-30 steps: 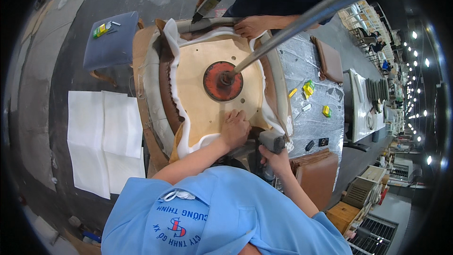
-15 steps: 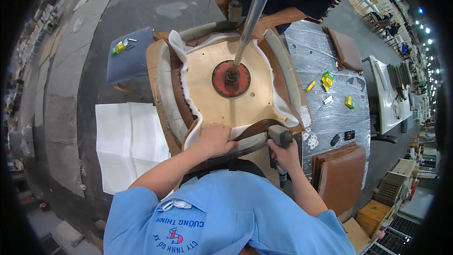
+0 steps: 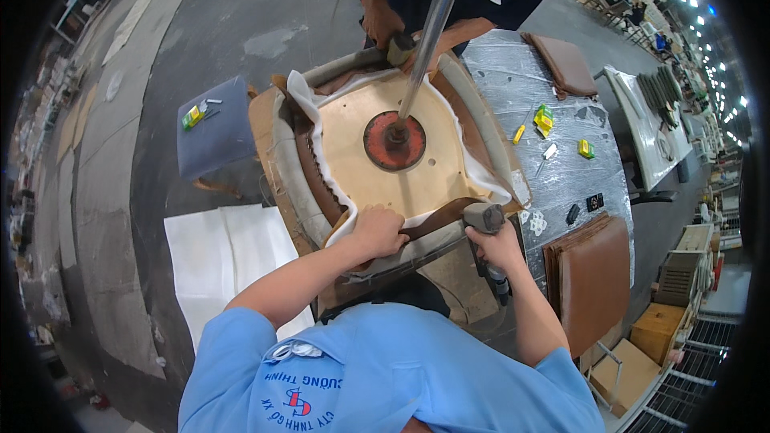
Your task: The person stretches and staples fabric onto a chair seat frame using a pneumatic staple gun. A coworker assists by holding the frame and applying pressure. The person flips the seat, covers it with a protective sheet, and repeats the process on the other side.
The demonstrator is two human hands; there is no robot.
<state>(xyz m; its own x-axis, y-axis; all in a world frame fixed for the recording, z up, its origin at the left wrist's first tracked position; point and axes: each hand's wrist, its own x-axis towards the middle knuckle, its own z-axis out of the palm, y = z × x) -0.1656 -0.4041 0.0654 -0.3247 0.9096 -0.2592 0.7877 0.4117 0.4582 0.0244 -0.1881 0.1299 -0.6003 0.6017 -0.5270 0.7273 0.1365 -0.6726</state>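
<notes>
A light plywood seat board (image 3: pixel 377 191) lies face up under a red round press plate (image 3: pixel 373 144) on a metal pole (image 3: pixel 437 32). White padding (image 3: pixel 319 140) and a brown cover (image 3: pixel 321 184) stand up around its edge, inside a grey padded frame (image 3: pixel 297 152). My left hand (image 3: pixel 377 231) is closed on the cover's near edge, fingertips partly hidden. My right hand (image 3: pixel 499 247) grips a staple gun (image 3: pixel 484 216) at the near right corner, its nose by the cover. Across the board, a co-worker's hand (image 3: pixel 382 24) holds another staple gun (image 3: pixel 399 49).
On the left stand a blue cushioned stool (image 3: pixel 212 132) and white sheets (image 3: pixel 224 261). At right, a plastic-wrapped table (image 3: pixel 553 168) bears a yellow screwdriver (image 3: pixel 520 133), small yellow-green boxes (image 3: pixel 544 120) and a stack of brown panels (image 3: pixel 589 281).
My right hand has moved the staple gun slightly right and up. The co-worker's staple gun has lowered toward the far edge. The whole view has shifted a little.
</notes>
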